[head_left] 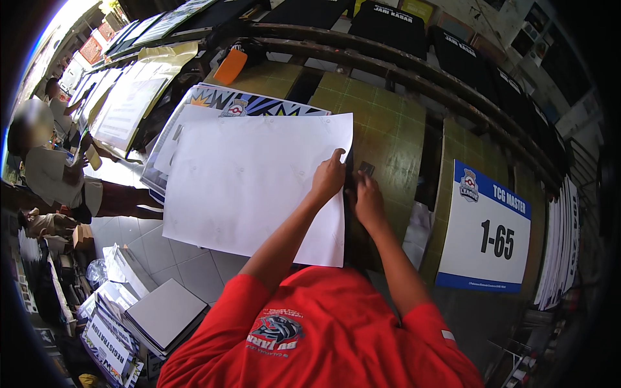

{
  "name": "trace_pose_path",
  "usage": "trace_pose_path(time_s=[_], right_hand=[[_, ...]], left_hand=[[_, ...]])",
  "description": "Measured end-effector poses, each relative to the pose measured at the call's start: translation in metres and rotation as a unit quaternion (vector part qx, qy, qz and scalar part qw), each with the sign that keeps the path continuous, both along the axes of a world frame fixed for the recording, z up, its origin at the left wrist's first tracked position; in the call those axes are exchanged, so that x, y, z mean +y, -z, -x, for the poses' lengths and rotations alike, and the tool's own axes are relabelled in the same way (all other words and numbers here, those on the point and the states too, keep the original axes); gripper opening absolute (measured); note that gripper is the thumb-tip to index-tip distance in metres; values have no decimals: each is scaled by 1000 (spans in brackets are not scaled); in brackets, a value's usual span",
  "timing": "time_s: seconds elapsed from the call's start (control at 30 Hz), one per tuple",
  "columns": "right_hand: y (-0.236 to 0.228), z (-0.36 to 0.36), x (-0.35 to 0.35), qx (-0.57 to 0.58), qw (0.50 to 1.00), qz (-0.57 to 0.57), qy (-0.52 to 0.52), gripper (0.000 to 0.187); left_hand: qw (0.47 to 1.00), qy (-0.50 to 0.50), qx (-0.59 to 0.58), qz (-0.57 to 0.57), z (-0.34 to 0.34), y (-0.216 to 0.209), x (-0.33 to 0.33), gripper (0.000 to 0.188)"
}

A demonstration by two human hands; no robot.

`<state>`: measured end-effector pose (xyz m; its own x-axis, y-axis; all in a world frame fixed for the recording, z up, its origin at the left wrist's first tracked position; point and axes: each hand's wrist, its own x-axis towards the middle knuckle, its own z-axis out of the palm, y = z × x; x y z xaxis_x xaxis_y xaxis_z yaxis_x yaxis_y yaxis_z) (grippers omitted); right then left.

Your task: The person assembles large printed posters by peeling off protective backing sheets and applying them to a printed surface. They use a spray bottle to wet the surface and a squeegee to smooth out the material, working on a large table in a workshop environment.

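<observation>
A large white sheet [259, 174] lies face-up before me, its lower edge reaching toward my red shirt. My left hand [328, 176] is on the sheet near its right edge, fingers curled in on it. Just to the right, my right hand [369, 199] is closed around a small dark flat piece [366, 169], whose exact kind I cannot make out. That hand is over a greenish-brown board [388, 123]. Under the sheet's far edge show printed boards [272, 107] with a colourful comic-style pattern.
A white sign with blue bands [485, 233] rests on the boards at right. Black shirts [388, 26] lie along the far rails. An orange squeegee-like piece [231, 66] is at the back. Two people [65, 174] stand at left. Stacked boards [165, 313] occupy the lower left floor.
</observation>
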<state>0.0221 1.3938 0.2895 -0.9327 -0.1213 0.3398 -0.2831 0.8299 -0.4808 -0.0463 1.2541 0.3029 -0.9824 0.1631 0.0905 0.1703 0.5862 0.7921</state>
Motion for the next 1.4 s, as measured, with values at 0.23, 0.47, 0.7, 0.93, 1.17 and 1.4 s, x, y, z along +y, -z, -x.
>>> trace_pose_path(time_s=[0.23, 0.47, 0.7, 0.93, 1.17, 1.4], right_hand=[[18, -16, 8, -60, 973, -209, -72, 59], [12, -20, 9, -101, 970, -209, -73, 65], [5, -11, 18, -128, 965, -202, -108, 71], [8, -6, 21, -121, 962, -209, -128, 74], [10, -6, 24, -119, 963, -203, -131, 74], [16, -6, 23, -99, 965, -209, -123, 77]], left_hand=[[994, 32, 6, 105, -1, 4, 16, 38], [989, 38, -42, 133, 6, 1, 19, 46], [977, 75, -16, 200, 9, -13, 19, 54], [945, 106, 133, 279, 27, 17, 14, 62], [911, 200, 100, 347, 34, -9, 8, 66], [921, 184, 130, 317, 42, 4, 3, 67]])
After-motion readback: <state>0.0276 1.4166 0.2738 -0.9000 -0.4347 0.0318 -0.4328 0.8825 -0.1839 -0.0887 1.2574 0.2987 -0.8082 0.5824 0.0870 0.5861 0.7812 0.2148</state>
